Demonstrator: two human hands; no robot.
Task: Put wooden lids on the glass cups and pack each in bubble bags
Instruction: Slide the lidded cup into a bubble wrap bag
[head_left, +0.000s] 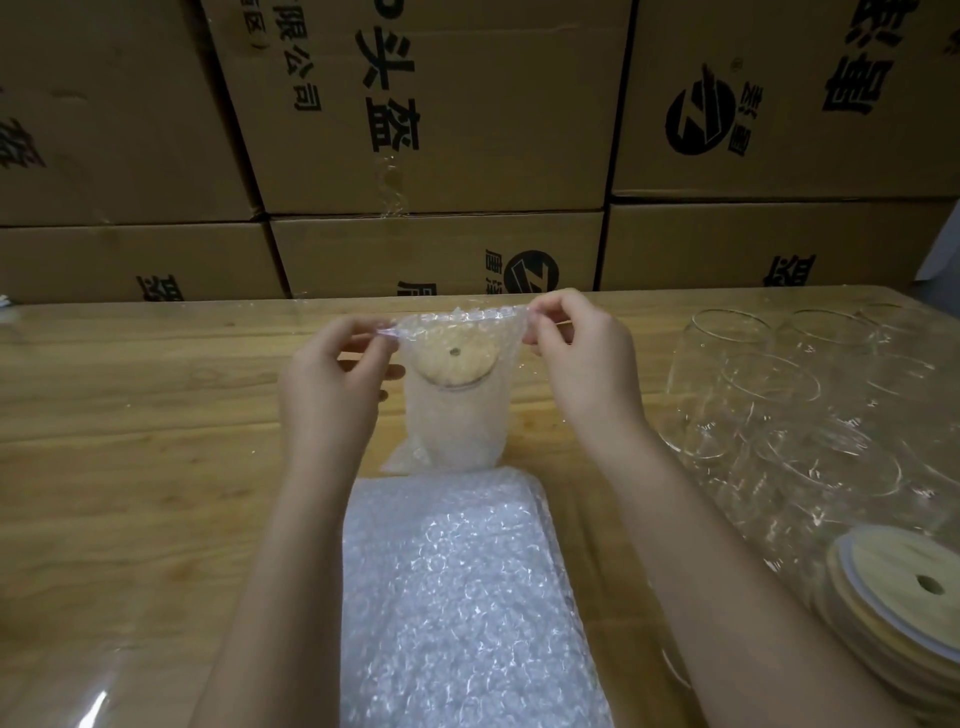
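A bubble bag (454, 415) stands upright at the table's middle with a lidded glass cup inside it. The cup's round wooden lid (456, 361), with a small centre hole, shows through the bag's open mouth. My left hand (332, 384) pinches the mouth's left corner. My right hand (576, 358) pinches its right corner, so the mouth is stretched between them. Several bare glass cups (795, 395) stand at the right. A stack of wooden lids (898, 597) lies at the near right.
A flat stack of bubble bags (462, 597) lies on the wooden table (130, 441) just in front of me, between my forearms. Stacked cardboard boxes (426, 130) form a wall along the table's far edge.
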